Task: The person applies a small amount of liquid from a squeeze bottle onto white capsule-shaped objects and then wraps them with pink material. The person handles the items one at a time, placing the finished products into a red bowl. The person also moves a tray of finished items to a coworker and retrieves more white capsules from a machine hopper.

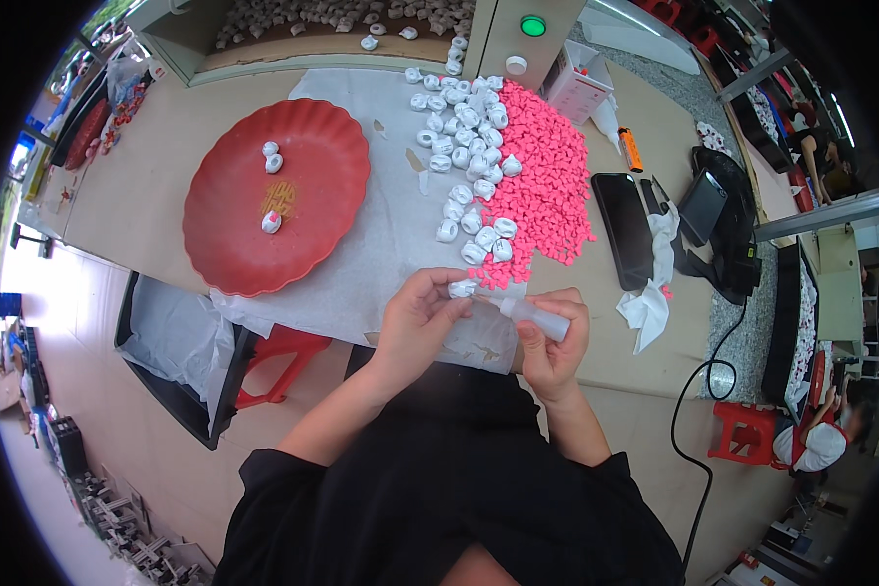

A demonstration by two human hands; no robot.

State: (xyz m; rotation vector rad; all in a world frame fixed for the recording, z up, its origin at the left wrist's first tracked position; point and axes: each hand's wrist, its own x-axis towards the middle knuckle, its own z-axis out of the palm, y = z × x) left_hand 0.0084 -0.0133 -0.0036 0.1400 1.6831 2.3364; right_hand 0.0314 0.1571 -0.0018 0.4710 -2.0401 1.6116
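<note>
Between the fingertips of my left hand (418, 320) is a small white figurine piece (462, 289), held up near the front edge of the table. My right hand (555, 342) grips a translucent glue bottle (535, 317), its thin nozzle pointing left at the piece and touching or nearly touching it. Just beyond my hands, more white pieces (467, 137) lie in a loose band on white paper. Right beside them spreads a heap of tiny bright pink parts (542, 181). A red scalloped plate (227, 230) at the left carries 3 white pieces, one with a pink spot.
An open-fronted box (313, 49) full of pieces stands at the back. To the right lie a dark phone (622, 230), an orange lighter-like object (631, 150), crumpled tissue (645, 314) and a black bag (728, 225). A paper-lined black tray (181, 332) sits below left, by a red stool (278, 361).
</note>
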